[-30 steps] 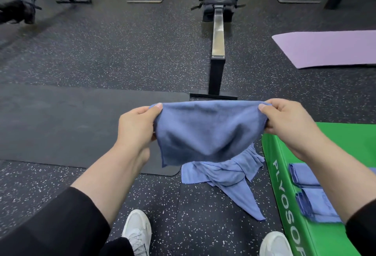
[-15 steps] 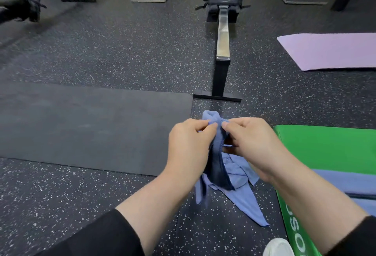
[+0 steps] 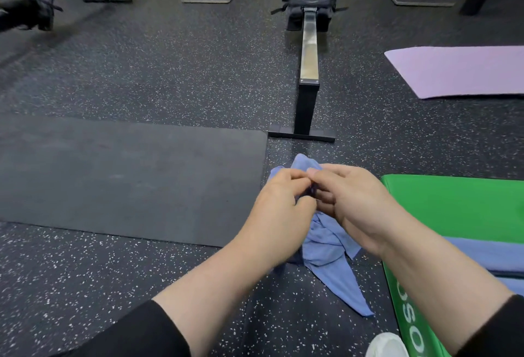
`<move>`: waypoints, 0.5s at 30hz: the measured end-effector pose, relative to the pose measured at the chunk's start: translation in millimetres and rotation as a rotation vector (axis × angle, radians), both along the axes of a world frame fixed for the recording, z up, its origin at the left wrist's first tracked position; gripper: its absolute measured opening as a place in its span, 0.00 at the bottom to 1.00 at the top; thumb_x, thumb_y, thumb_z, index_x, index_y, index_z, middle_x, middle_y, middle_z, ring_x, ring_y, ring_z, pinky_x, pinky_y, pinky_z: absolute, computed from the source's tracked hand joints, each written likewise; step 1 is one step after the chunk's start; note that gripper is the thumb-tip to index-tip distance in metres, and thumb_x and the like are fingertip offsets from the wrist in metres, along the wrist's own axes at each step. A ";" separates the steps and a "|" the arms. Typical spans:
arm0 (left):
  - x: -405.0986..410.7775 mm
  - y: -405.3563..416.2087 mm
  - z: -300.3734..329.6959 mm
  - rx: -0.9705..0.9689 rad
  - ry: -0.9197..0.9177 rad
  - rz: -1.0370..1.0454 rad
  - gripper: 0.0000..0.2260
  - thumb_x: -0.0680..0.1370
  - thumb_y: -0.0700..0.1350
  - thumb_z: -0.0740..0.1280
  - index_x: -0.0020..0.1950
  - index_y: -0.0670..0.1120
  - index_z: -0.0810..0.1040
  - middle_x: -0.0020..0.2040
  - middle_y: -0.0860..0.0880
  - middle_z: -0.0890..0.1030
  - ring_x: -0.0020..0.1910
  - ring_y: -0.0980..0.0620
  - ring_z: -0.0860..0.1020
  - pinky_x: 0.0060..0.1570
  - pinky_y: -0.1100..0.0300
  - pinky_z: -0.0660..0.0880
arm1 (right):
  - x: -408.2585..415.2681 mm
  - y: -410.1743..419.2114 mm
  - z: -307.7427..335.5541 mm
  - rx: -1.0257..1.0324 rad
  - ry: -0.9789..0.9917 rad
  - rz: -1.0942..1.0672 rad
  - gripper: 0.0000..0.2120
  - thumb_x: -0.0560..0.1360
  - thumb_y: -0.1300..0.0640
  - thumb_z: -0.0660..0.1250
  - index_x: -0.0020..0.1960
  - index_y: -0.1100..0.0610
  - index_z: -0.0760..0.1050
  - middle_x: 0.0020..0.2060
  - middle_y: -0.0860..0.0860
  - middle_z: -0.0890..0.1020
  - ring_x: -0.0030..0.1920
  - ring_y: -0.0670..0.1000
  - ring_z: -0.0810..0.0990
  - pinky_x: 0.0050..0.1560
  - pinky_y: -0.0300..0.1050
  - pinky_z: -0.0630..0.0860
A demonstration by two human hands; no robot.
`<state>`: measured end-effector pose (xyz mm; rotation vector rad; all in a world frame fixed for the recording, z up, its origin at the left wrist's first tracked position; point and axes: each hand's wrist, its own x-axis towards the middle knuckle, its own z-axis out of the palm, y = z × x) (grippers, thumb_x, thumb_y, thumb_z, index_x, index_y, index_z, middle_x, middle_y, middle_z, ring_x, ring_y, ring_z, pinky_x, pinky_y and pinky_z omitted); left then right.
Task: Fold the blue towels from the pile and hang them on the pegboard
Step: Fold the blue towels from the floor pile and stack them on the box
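Note:
My left hand (image 3: 283, 209) and my right hand (image 3: 354, 203) meet at mid-frame, fingertips touching, both pinching the top edges of a blue towel (image 3: 302, 162) folded between them. Most of that towel is hidden behind my hands. Below them a crumpled pile of blue towels (image 3: 329, 249) lies on the speckled floor, one corner trailing toward my shoe. Folded blue towels (image 3: 487, 254) rest on the green plyo box (image 3: 453, 206) at the right. No pegboard is in view.
A dark grey mat (image 3: 127, 178) covers the floor to the left. A rowing machine rail (image 3: 309, 56) runs away straight ahead, its foot just beyond my hands. A lilac mat (image 3: 459, 70) lies at the far right. My white shoe (image 3: 387, 345) shows at the bottom.
One second ago my hands held the towel spread wide; they have come together, folding it in half. Since half a second ago they have closed in tighter.

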<state>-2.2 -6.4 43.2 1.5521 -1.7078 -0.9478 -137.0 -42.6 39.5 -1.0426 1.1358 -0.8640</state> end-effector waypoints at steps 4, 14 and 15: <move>18.5 -7.5 11.0 -0.027 -0.001 0.223 0.14 0.77 0.37 0.61 0.47 0.51 0.84 0.50 0.56 0.85 0.41 0.61 0.78 0.45 0.60 0.73 | -9.0 -5.7 3.4 -0.125 0.243 0.003 0.15 0.67 0.52 0.66 0.49 0.59 0.83 0.39 0.58 0.80 0.42 0.53 0.73 0.49 0.55 0.73; 64.3 -19.5 -6.3 -0.110 -0.447 -0.173 0.12 0.76 0.58 0.72 0.57 0.57 0.78 0.76 0.53 0.65 0.73 0.50 0.63 0.72 0.44 0.63 | -27.6 -2.9 22.8 -0.348 0.443 0.163 0.14 0.78 0.65 0.62 0.46 0.52 0.84 0.33 0.47 0.83 0.35 0.43 0.75 0.36 0.40 0.72; 65.8 -18.6 -7.0 -0.104 -0.477 -0.177 0.11 0.77 0.58 0.71 0.55 0.56 0.78 0.75 0.54 0.65 0.72 0.51 0.64 0.71 0.44 0.64 | -29.7 -3.2 22.6 -0.344 0.441 0.155 0.14 0.78 0.66 0.62 0.45 0.54 0.83 0.30 0.43 0.81 0.31 0.40 0.73 0.33 0.35 0.69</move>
